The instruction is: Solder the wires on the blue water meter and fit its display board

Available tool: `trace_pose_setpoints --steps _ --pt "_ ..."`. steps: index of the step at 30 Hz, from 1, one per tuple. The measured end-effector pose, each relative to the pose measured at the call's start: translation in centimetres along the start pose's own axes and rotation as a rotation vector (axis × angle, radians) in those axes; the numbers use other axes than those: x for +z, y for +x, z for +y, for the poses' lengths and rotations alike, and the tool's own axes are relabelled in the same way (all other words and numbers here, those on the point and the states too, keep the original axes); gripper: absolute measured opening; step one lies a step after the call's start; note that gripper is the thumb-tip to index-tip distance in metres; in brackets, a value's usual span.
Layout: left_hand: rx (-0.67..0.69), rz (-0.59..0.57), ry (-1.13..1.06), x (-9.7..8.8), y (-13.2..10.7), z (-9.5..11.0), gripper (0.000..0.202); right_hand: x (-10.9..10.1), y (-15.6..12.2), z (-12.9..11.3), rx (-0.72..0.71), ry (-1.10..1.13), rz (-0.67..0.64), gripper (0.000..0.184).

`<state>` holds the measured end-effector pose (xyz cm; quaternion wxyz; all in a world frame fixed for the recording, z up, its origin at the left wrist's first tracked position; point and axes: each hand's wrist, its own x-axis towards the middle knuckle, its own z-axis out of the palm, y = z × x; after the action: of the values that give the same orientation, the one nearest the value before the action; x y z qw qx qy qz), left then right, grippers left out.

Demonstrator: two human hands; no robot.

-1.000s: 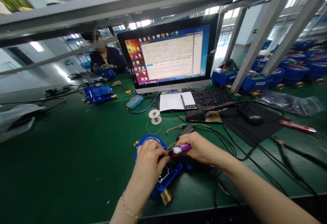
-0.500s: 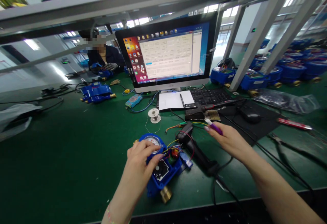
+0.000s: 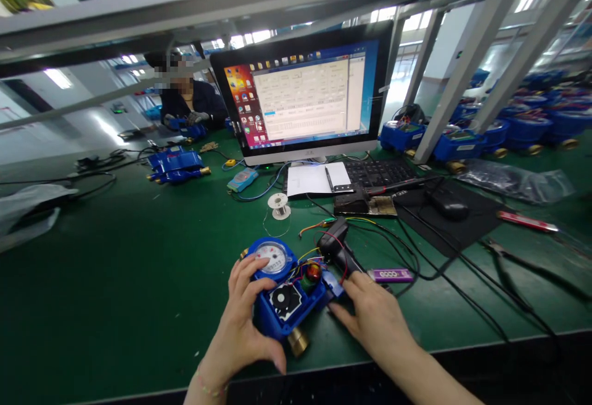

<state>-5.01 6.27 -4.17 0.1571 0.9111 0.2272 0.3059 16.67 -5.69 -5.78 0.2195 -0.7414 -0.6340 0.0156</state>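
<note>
Head view: your left hand [image 3: 243, 312] arched, fingers spread, around blue meter [image 3: 283, 301] on green bench [image 3: 139, 282]; your right hand [image 3: 382, 309] lay at blue flap [image 3: 332, 284], grip unclear; loose wires [image 3: 306, 261] risked snagging or pinching if flap shifted

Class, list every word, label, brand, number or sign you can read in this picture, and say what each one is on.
"OCO", apparently with one more letter before it that I can't be sure of: on the purple tube.
Meter dial: figures too small to read.
Monitor: text too small.
White label on a blue unit at right: too small.
</note>
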Motion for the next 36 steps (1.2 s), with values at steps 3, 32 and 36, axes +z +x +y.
trace_pose_setpoints --steps 3,32,36 --pt "-0.018 0.056 0.047 -0.1 -1.4 -0.3 0.079 0.6 0.9 -0.7 -0.052 0.049 0.141 0.003" --pt "-0.325 0.642 0.379 6.7 -1.1 3.8 0.031 -0.9 4.5 -9.3 -0.587 0.092 0.597 0.029" --pt "-0.275 0.653 0.358 7.4 -2.0 2.0 0.027 -1.1 3.8 -9.7 -0.579 0.051 0.609 0.03"
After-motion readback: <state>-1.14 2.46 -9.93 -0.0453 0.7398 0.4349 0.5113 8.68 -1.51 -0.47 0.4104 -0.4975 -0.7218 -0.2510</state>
